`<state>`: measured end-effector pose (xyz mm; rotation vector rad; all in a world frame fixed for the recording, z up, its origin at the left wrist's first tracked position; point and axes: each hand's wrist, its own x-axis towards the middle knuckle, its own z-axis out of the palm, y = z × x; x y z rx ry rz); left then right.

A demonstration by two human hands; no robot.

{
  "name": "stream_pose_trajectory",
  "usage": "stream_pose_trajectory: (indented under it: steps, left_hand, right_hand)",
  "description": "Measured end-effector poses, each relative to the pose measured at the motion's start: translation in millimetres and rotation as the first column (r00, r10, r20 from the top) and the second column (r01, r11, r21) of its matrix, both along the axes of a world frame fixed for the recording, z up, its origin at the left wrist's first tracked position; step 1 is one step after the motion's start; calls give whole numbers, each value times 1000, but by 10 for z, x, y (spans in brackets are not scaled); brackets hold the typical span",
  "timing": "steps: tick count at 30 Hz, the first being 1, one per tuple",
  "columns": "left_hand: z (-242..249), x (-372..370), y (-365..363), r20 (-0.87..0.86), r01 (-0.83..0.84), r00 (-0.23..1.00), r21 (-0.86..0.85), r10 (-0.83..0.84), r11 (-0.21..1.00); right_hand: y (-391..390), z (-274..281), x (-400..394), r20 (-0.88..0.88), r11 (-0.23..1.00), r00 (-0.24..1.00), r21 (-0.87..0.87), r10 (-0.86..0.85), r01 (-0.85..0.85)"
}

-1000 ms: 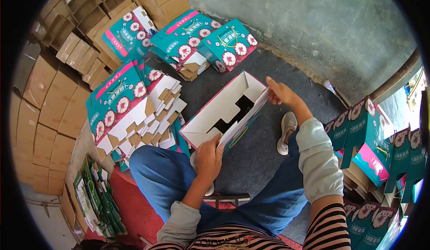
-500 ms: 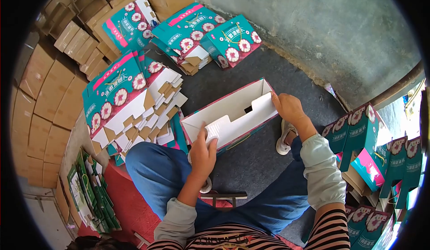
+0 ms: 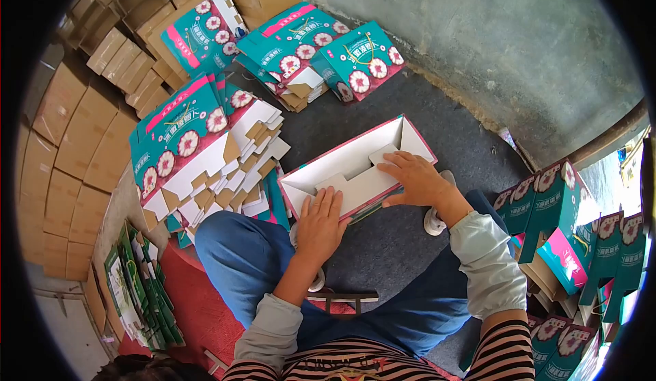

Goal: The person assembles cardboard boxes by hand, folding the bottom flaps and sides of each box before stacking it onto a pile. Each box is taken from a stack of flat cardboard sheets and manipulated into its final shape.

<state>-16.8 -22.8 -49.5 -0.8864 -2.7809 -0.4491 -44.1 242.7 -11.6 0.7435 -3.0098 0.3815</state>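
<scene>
An open carton [image 3: 403, 135] with white inner walls and a pink rim stands between the knees, its opening facing up. My left hand [image 3: 322, 224] lies with fingers stretched on the white flap at the box's near left. On the flap's right part rests my right hand [image 3: 418, 181], fingers spread and thumb apart. White tabs of the flap lie inside the box, partly under both hands. Neither hand is wrapped round anything.
Flattened teal cartons [image 3: 198, 142] are piled on the left. Beyond are more teal boxes [image 3: 362, 60] by the grey wall. Brown cartons [image 3: 68, 135] line the far left, green folded packaging [image 3: 140, 289] lies near left, and teal boxes [image 3: 547, 203] are stacked on the right.
My right hand has moved left from the box's right end onto the flap. My left hand has flattened out. The flap has folded down into the box.
</scene>
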Motion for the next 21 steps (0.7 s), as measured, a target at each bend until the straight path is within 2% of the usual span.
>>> stream_pose_trajectory:
  steps: [5, 9, 11, 12, 14, 15, 16, 18, 19, 20, 21]
  left_hand:
    - [-1, -56, -16, 87, 36, 996, -1, -36, 999]
    - [19, -77, -18, 128, 53, 990, -4, -52, 999]
    - [73, -37, -11, 92, 51, 994, 56, -56, 997]
    - [104, -12, -18, 74, 47, 996, 86, -54, 995]
    - [179, 18, -102, -119, -18, 992, 264, 51, 964]
    - [190, 20, -158, -202, -32, 973, 352, 110, 935]
    - [118, -40, -217, -98, -190, 960, 458, 262, 868]
    - [-152, -296, -371, 148, -491, 845, 597, 514, 634]
    - [-246, -441, -482, 501, -603, 798, 670, 336, 433]
    - [-327, -590, -606, 742, -731, 668, 641, 51, 235]
    - [-347, -683, -671, 830, -852, 478, 517, -286, 77]
  right_hand:
    - [-4, -74, -113, 103, 1000, 995, 25, -1, -1]
    - [19, -122, -132, 74, 1000, 997, 1, 20, -20]
    - [38, -142, -105, -3, 999, 999, -22, 38, -38]
    - [43, -76, -82, 14, 996, 1000, -89, 15, -14]
    - [56, 107, -24, 58, 974, 998, -223, -22, 34]
    - [97, 136, -40, 11, 965, 993, -234, -117, 117]
    - [170, 164, -78, -31, 948, 976, -247, -215, 201]
    - [356, 106, -159, -56, 878, 911, -298, -408, 375]
    - [473, -30, -260, -42, 822, 865, -336, -500, 459]
    - [561, -142, -350, -24, 756, 810, -375, -587, 537]
    - [625, -197, -410, 131, 696, 798, -420, -588, 582]
